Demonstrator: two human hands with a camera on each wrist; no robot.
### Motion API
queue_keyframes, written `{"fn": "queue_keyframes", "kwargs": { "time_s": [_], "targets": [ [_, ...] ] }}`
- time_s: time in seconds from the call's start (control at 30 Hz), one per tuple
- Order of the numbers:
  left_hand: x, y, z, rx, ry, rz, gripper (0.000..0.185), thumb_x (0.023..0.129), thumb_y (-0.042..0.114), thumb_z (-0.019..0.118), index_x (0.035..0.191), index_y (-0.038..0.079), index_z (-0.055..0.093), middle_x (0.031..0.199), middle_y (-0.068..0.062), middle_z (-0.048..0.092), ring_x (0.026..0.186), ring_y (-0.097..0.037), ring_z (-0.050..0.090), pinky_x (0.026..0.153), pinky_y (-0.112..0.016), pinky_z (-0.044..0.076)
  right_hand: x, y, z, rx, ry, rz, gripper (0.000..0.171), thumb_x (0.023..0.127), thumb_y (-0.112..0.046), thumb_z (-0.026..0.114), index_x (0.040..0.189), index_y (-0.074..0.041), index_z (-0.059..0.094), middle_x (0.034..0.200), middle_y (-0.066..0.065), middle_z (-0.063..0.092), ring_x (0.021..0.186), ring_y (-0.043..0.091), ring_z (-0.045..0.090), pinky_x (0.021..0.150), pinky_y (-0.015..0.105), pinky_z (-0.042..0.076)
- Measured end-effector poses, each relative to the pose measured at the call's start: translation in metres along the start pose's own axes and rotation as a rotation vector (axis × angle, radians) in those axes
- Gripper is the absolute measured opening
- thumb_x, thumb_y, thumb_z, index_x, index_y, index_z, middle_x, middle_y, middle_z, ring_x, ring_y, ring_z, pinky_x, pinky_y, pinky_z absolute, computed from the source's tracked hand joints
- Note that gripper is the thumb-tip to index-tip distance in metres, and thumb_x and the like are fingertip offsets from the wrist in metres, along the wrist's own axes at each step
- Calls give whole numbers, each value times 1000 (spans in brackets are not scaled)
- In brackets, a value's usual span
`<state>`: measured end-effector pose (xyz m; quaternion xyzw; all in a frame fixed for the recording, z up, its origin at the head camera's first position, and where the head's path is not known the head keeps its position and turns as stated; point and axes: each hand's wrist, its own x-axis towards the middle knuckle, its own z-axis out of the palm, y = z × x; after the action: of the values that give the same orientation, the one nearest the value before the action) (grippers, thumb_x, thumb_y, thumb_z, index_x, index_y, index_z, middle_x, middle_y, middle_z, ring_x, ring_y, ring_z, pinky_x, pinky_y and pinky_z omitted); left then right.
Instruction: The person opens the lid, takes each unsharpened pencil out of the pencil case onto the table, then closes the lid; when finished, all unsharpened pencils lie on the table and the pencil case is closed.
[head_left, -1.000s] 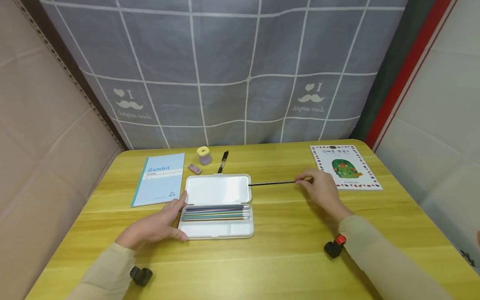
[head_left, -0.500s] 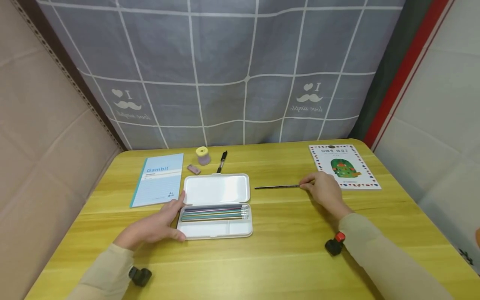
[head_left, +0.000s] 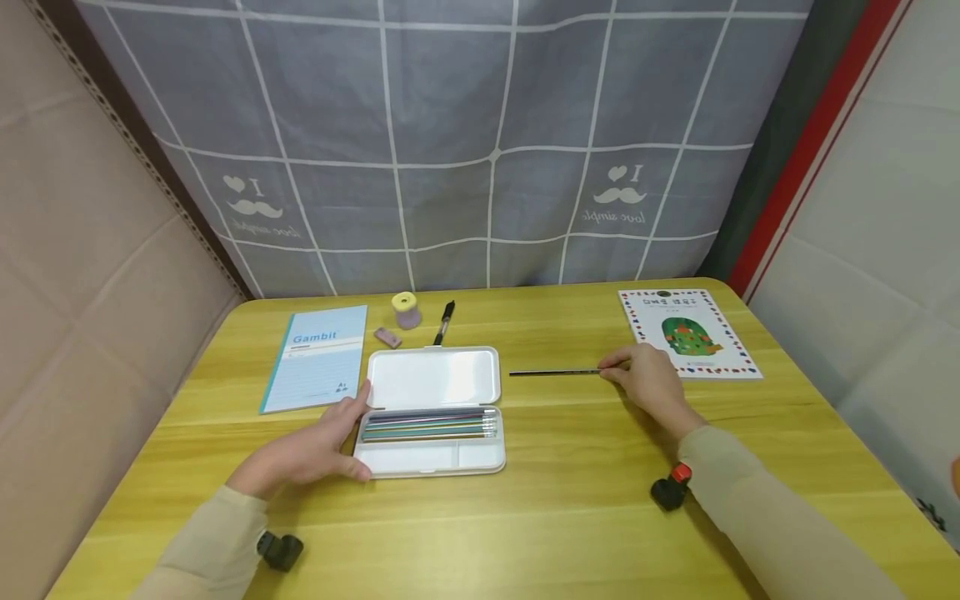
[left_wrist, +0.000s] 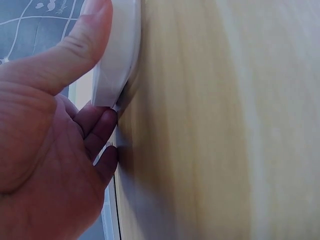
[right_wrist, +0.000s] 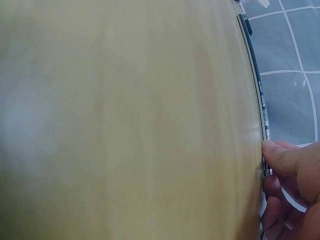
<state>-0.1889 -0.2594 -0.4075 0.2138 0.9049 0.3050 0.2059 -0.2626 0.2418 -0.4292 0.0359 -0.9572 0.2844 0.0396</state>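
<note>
A white pencil case (head_left: 406, 461) stands open on the table, its lid folded back. Several coloured pencils (head_left: 429, 425) lie side by side in its rear compartment; the front compartments hold nothing. My left hand (head_left: 311, 456) grips the case's left end, thumb at the front corner and fingers at the back. In the left wrist view, the thumb lies along the white case (left_wrist: 120, 50). To the right of the case, my right hand (head_left: 647, 382) pinches the right end of a dark pencil (head_left: 553, 372). This pencil lies level, close over the wood, pointing left toward the lid.
A blue notebook (head_left: 317, 358) lies at the left, a picture-covered booklet (head_left: 693, 333) at the right. Behind the case are a pink eraser (head_left: 387, 337), a small yellow-topped purple item (head_left: 407, 311) and a black pen (head_left: 445, 323). A grey grid curtain (head_left: 450, 125) hangs behind the table.
The dark pencil, held by my right hand, has moved slightly right and down, away from the lid's edge, and then stopped. My left hand keeps its grip on the case.
</note>
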Motion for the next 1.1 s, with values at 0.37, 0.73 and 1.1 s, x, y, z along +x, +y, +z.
{"fn": "queue_keyframes", "kwargs": {
  "time_s": [0.37, 0.73, 1.1],
  "targets": [
    [0, -2, 0, 3, 1, -14, 133, 83, 43, 85, 165, 1, -10, 165, -35, 16, 152, -55, 8, 117, -72, 15, -5, -3, 1, 125, 39, 10, 22, 94, -28, 81, 108, -11, 83, 111, 12, 78, 101, 31, 71, 89, 46, 54],
    [0, -7, 1, 1, 3, -24, 133, 82, 45, 85, 165, 3, -11, 166, -34, 16, 153, -55, 6, 118, -72, 14, -19, -54, 27, 333, -55, -66, 34, 88, -32, 86, 116, -13, 82, 102, 5, 80, 65, 16, 59, 53, 27, 46],
    [-1, -6, 1, -8, 17, -14, 134, 82, 44, 85, 165, 3, -11, 161, -26, 31, 152, -50, 13, 119, -70, 16, -45, -100, 64, 424, -160, -266, 25, 84, -24, 89, 108, -16, 84, 94, -2, 79, 48, 6, 40, 45, 23, 36]
  ]
}}
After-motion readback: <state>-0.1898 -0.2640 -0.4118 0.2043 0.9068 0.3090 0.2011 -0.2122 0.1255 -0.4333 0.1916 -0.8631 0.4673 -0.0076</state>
